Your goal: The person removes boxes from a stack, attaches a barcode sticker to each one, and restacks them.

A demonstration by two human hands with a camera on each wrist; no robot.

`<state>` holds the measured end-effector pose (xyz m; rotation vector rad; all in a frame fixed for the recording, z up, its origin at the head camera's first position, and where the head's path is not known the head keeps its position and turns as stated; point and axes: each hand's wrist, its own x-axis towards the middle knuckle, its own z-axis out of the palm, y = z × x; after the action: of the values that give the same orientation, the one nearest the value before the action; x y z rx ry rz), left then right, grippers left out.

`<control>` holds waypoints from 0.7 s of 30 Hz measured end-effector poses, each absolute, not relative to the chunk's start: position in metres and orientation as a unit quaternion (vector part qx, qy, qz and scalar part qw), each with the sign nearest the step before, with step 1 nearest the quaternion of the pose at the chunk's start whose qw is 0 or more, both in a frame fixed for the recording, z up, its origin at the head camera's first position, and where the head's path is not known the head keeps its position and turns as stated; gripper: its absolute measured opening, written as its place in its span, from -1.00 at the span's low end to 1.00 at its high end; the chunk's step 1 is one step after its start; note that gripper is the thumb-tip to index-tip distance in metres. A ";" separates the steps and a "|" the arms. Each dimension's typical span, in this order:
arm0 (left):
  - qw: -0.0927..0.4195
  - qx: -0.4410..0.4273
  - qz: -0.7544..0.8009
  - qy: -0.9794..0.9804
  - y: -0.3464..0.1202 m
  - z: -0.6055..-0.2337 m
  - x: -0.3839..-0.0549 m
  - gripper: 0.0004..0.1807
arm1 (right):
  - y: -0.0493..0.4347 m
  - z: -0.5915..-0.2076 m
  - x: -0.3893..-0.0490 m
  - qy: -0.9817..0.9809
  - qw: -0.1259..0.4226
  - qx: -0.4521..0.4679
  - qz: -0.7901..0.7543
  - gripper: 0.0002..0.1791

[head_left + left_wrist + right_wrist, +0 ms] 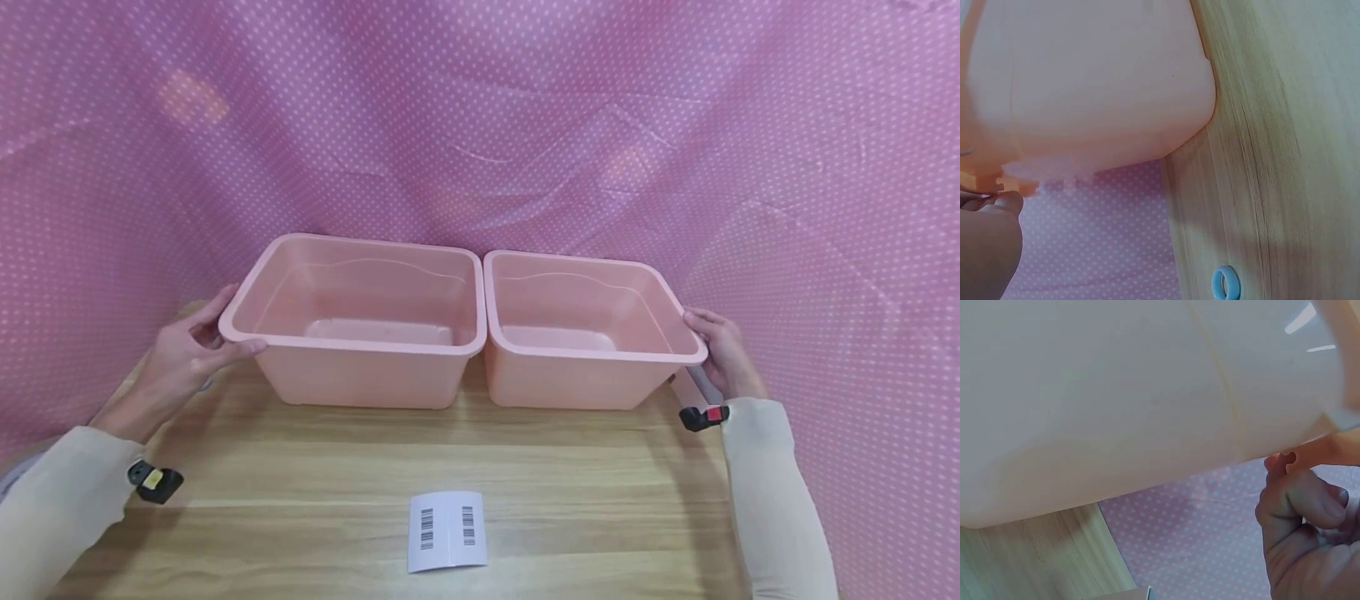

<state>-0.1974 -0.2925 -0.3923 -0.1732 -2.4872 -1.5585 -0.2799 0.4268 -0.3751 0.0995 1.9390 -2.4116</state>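
Note:
Two pale pink plastic bins stand side by side on the table, their rims nearly meeting in the middle. At the outer left end of the left bin (360,379), my left hand (183,350) grips the rim, thumb along the front corner and fingers round the side. My right hand (723,350) holds the right bin (566,385) by its outer right rim. In the right wrist view, curled fingers (1300,500) show beneath that rim. The left wrist view has the left bin's wall (1097,75) filling its upper part. Both bins look empty inside.
A white card with two barcodes (447,542) lies on the wooden table (315,492) nearer me. A light blue ring (1234,281) lies left of the left bin. Under my right hand is a flat-sided box (686,392). Pink dotted cloth (480,150) hangs close behind.

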 end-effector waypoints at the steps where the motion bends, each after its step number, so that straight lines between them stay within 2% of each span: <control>1: 0.101 -0.061 -0.535 -0.837 -0.292 -0.392 -0.197 -0.05 | 0.426 -0.375 -0.280 0.627 0.019 0.033 -0.778 -0.83; 7: 0.102 -0.082 -0.642 -0.756 -0.291 -0.390 -0.193 -0.05 | 0.422 -0.373 -0.277 0.649 -0.041 0.074 -0.756 -0.81; 14: 0.131 -0.076 -0.658 -0.738 -0.288 -0.388 -0.181 -0.11 | 0.414 -0.361 -0.273 0.621 -0.201 0.202 -0.730 -0.86; 17: 0.172 -0.063 -0.606 -0.774 -0.284 -0.385 -0.170 -0.17 | 0.406 -0.354 -0.266 0.585 -0.248 0.193 -0.748 -0.86; 21: 0.229 -0.075 -0.589 -0.771 -0.273 -0.377 -0.155 -0.24 | 0.385 -0.340 -0.250 0.535 -0.280 0.133 -0.786 -0.83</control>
<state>-0.1553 -0.2726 -0.3774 -0.2072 -2.1232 -1.6204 -0.2503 0.3849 -0.3401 0.5122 2.0650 -3.0379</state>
